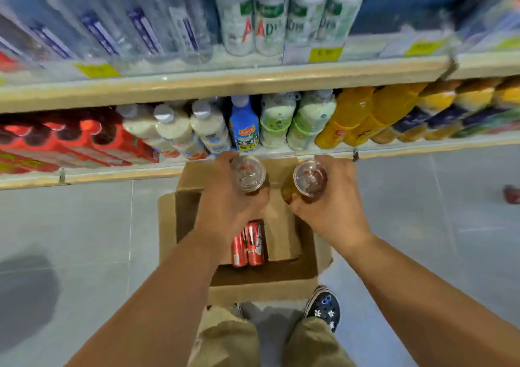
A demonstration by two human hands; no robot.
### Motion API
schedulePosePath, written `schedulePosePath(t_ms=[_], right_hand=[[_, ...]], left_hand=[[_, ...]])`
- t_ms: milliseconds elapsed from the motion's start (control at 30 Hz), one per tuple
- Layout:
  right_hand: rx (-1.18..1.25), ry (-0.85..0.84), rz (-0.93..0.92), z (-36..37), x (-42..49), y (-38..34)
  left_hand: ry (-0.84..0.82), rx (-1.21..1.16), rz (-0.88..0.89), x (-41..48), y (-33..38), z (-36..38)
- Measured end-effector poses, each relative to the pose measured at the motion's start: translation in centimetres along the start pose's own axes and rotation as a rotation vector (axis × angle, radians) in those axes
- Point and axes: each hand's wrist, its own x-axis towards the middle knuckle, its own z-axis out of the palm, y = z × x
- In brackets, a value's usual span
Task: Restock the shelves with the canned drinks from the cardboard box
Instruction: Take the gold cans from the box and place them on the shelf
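An open cardboard box stands on the floor in front of my feet, below the shelves. Two red cans lie on their sides inside it. My left hand grips an upright can, seen from above by its silver top. My right hand grips a second can with a brownish-gold body. Both held cans hang above the far end of the box, just in front of the lower shelf's edge.
The lower shelf holds red packs, white bottles, a blue bottle, green-labelled bottles and orange bottles. The upper shelf carries clear and white bottles. A red can lies on the grey tiled floor at right.
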Motion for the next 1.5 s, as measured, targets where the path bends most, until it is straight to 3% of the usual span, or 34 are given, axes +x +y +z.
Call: schedulePosePath(t_ms=[333,433,733,1200,1500], right_hand=[[0.143,0.194,-0.285,-23.2,-8.2,-22.2],[0.234,0.258,-0.394,-29.1,-10.2,-27.5],[0.368,0.221,-0.537,-41.4,-15.0,-37.8],[0.422,0.297,-0.581,-44.9,-13.6,-44.4],[0.359,0.429,-0.623,-48.0,-6.2,-47.9]], left_hand=[[0.155,0.055,0.398,-10.0,26.4,-16.3],[0.215,-0.029,0.439,-12.8,32.7,-20.2],[0.299,-0.094,0.568,-20.4,47.5,-28.0],[0.286,-0.054,0.669,-18.9,54.4,-33.5],[0.333,-0.037,0.675,-16.4,56.1,-34.0]])
